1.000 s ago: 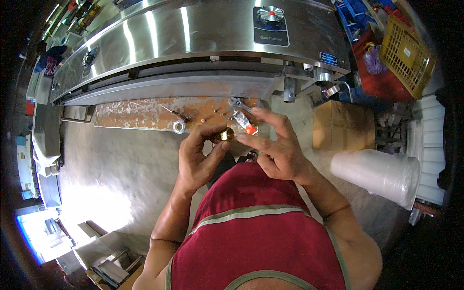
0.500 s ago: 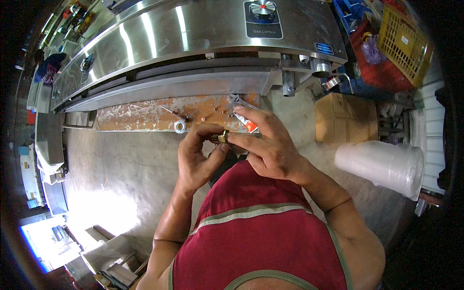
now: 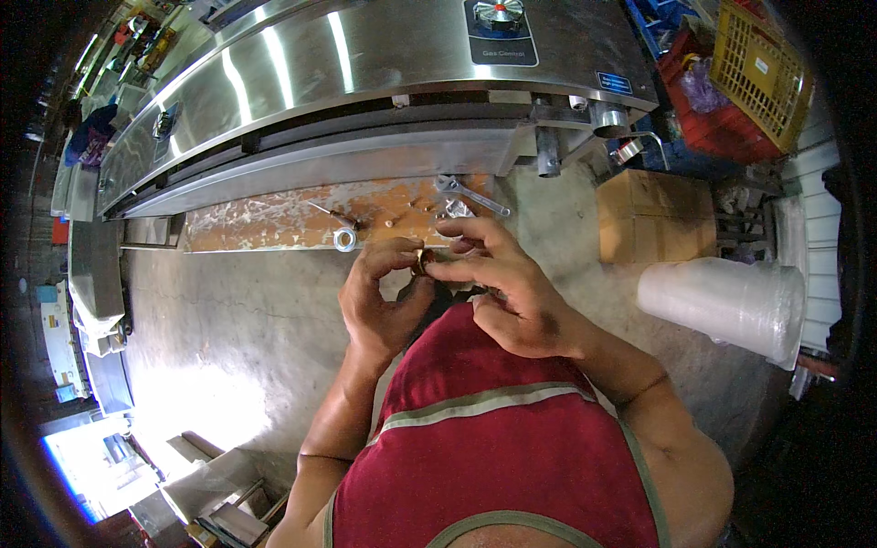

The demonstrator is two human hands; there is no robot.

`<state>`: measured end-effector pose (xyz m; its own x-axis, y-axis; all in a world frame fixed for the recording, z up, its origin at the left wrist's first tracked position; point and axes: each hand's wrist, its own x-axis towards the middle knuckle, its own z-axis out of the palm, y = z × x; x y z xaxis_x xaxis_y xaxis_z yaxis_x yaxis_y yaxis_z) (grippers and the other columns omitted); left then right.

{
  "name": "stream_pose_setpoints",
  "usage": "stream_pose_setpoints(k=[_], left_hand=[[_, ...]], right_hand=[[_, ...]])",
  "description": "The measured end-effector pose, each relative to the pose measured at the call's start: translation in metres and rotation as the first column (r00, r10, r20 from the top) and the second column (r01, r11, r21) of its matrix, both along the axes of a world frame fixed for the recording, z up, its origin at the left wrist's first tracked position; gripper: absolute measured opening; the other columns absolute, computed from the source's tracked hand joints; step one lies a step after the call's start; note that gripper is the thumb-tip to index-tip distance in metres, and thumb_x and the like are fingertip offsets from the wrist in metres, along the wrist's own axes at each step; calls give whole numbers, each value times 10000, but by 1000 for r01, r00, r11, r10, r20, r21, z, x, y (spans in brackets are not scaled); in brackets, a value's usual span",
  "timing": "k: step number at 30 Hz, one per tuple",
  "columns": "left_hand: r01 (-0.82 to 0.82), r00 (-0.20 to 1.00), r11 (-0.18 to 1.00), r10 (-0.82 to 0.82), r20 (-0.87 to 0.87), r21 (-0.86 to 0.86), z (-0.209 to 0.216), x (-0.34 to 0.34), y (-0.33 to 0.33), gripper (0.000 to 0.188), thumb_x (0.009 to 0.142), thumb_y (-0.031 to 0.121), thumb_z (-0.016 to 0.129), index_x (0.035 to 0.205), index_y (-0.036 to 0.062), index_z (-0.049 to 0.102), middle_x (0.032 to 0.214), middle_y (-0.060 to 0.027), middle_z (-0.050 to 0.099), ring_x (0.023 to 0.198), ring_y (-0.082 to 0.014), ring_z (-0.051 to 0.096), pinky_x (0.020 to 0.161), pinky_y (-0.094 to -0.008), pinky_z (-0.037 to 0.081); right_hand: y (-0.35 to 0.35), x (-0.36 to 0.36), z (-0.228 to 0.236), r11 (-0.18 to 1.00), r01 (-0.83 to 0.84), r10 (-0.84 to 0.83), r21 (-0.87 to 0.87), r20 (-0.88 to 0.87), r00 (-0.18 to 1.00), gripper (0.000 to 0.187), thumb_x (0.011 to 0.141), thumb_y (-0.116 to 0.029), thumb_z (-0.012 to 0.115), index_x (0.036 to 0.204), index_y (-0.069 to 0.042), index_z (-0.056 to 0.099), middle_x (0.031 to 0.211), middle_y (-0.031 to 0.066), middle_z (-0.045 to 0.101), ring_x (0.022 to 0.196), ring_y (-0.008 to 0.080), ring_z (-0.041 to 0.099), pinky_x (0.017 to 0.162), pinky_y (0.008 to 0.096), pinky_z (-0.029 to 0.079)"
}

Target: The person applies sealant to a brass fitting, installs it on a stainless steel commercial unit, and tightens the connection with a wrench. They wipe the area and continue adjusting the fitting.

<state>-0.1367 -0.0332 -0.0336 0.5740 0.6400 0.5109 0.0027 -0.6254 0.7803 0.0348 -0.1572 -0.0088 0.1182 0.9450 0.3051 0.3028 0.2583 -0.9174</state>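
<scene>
Between the thumb and index finger of my left hand [image 3: 379, 297] sits a small brass fitting [image 3: 421, 262], its round end turned toward my right hand. My right hand [image 3: 516, 297] has its fingers apart, the index fingertip touching the fitting's end. Beyond the hands, a worn brown board [image 3: 265, 217] carries a steel adjustable wrench [image 3: 473, 194], a screwdriver [image 3: 338, 216], a roll of tape [image 3: 343, 239] and small pieces [image 3: 390, 223]. A crumpled white-and-red packet or tube [image 3: 457, 211] is partly covered by my right fingers.
A long stainless steel gas appliance [image 3: 384, 55] with a control knob [image 3: 499, 13] spans the far side, pipe ends [image 3: 548, 151] jutting below. To the right stand a cardboard box [image 3: 656, 217], a wrapped clear roll [image 3: 722, 306], and yellow [image 3: 760, 68] and red [image 3: 708, 128] crates.
The fitting has turned so its round opening shows more. My right fingers have shifted slightly and bent more, uncovering more of the wrench. The view has moved slightly.
</scene>
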Motion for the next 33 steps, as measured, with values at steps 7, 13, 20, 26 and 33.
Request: stream_pose_setpoints(k=[7, 13, 20, 26, 33], left_hand=[[-50, 992, 995, 60, 109, -89, -5, -4, 1, 407, 750, -80, 824, 1059, 60, 599, 1061, -125, 707, 1020, -239, 691, 883, -345, 546], [-12, 996, 998, 18, 88, -68, 0, -6, 1, 407, 750, -93, 817, 1065, 47, 601, 1045, -128, 706, 972, -241, 703, 837, -345, 563], [-70, 996, 997, 68, 53, 34, 3, -6, 2, 408, 750, -100, 791, 1085, 42, 606, 1052, -140, 714, 924, -231, 708, 797, -338, 575], [-192, 980, 976, 187, -64, -101, -7, -10, 9, 334, 833, -53, 776, 1112, 13, 605, 1060, -129, 703, 929, -186, 688, 822, -317, 566], [-193, 980, 764, 183, -81, -615, -39, -29, 32, 329, 935, 11, 711, 1227, -24, 563, 1068, -92, 678, 981, -129, 650, 878, -282, 531]], right_hand=[[-4, -4, -4, 989, 142, -139, 46, -55, 989, 672, 757, 41, 515, 1416, -56, 602, 1505, 197, 417, 1365, 316, 441, 1150, 443, 369], [9, -18, -16, 962, 187, -238, 198, 274, 932, 764, 735, 80, 548, 1468, -135, 575, 1507, 232, 425, 1346, 412, 485, 1144, 504, 386], [13, -19, -15, 972, 149, -208, 182, 367, 907, 706, 719, 98, 527, 1396, -78, 629, 1512, 245, 418, 1369, 390, 457, 1098, 453, 448], [9, 0, -45, 970, 208, -230, 126, 197, 953, 451, 820, 45, 566, 1257, -51, 627, 1426, 226, 495, 1252, 354, 546, 1033, 424, 483], [68, 23, -200, 777, 528, -389, -342, 398, 831, 472, 861, -63, 681, 1301, -18, 519, 1205, 238, 627, 1015, 422, 651, 881, 494, 523]])
